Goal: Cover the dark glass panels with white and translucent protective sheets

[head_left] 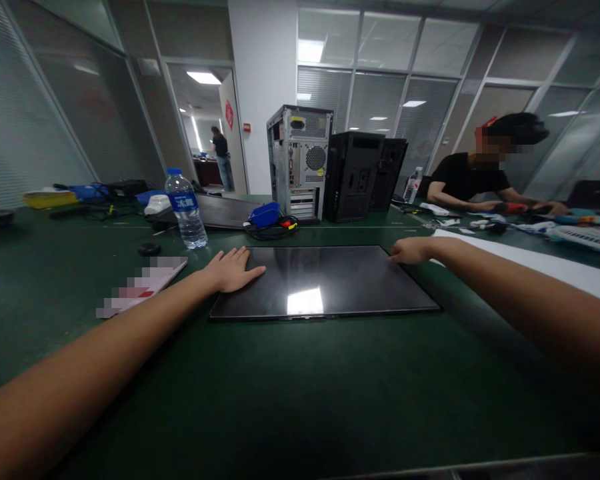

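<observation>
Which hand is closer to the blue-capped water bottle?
Your left hand, just right of the water bottle; your right hand is across the screen panel, at its right edge.

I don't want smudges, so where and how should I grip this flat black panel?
Probably by the two short edges of the panel, left hand coming from the left, right hand from the right. It lies flat on the table, wider than deep, glossy face up, so these edges likely offer the cleanest hold.
</observation>
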`<state>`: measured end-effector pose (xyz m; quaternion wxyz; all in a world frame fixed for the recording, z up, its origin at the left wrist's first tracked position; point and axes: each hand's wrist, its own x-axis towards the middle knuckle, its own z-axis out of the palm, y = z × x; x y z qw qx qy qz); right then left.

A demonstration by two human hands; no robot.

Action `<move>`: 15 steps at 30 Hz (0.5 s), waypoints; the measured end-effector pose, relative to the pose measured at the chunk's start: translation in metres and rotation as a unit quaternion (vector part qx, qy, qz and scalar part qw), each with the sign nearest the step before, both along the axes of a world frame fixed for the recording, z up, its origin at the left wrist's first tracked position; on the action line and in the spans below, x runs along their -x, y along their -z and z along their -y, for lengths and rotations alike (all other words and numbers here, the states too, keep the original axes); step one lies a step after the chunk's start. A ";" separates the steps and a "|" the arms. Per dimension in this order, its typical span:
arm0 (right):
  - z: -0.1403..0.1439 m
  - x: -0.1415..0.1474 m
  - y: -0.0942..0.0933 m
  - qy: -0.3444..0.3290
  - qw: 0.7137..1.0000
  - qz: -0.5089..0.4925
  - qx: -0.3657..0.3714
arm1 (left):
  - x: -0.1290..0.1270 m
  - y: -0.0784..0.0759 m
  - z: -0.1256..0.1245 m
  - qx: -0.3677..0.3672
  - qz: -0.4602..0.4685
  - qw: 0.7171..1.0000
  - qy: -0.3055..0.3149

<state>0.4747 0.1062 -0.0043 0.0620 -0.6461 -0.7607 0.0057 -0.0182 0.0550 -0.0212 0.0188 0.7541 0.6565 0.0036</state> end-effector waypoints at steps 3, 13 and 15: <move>0.005 0.003 0.013 0.012 0.999 0.015 0.026 | 0.004 0.002 -0.003 0.003 0.007 1.000 0.015; 0.012 0.007 0.038 0.082 0.992 -0.100 -0.008 | 0.001 0.004 0.004 -0.014 0.001 0.998 0.055; 0.010 0.004 0.035 0.083 0.988 -0.133 -0.015 | -0.002 0.006 0.006 -0.023 0.001 0.999 0.048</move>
